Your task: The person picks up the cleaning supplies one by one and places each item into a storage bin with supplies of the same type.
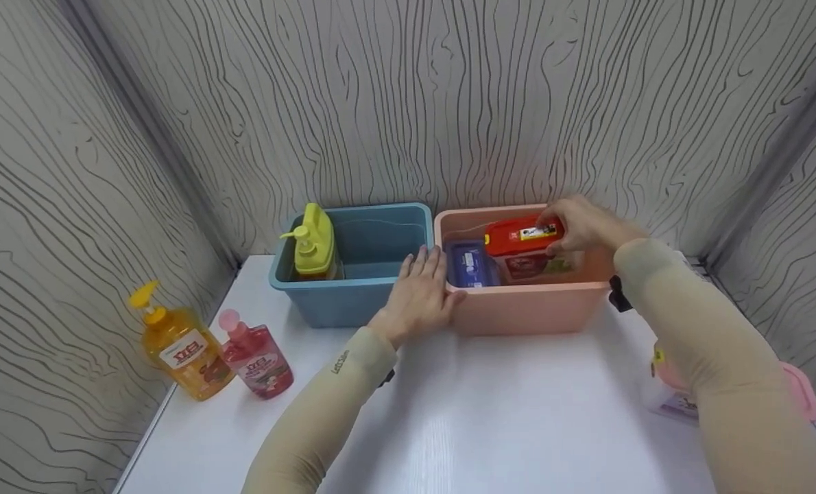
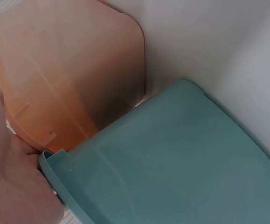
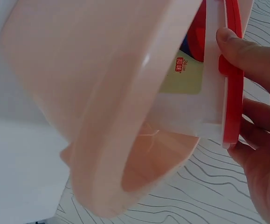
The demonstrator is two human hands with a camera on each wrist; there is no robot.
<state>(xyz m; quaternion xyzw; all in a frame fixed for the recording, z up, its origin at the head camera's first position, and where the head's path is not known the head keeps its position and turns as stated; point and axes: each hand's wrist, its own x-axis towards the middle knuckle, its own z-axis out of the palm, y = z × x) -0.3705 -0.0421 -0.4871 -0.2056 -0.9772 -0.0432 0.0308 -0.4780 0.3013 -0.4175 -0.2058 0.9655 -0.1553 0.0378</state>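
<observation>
My right hand (image 1: 583, 223) grips the lid edge of a clear plastic container with a red lid (image 1: 518, 234), at the right end of the pink bin (image 1: 528, 309). In the right wrist view the thumb lies on the red lid (image 3: 234, 93) and the fingers curl round its other side; the container's body sits inside the bin's rim. Beside it in the bin is a blue-lidded pack (image 1: 475, 266). My left hand (image 1: 418, 298) rests with straight fingers over the adjoining rims of the pink bin and the blue bin (image 1: 339, 302).
A yellow pump bottle (image 1: 315, 240) stands in the blue bin's left end. On the table's left are an orange pump bottle (image 1: 187, 353) and a pink pump bottle (image 1: 258, 362). Partly hidden behind my right forearm is a pink-lidded container (image 1: 670, 398). Patterned walls (image 1: 380, 103) enclose the table.
</observation>
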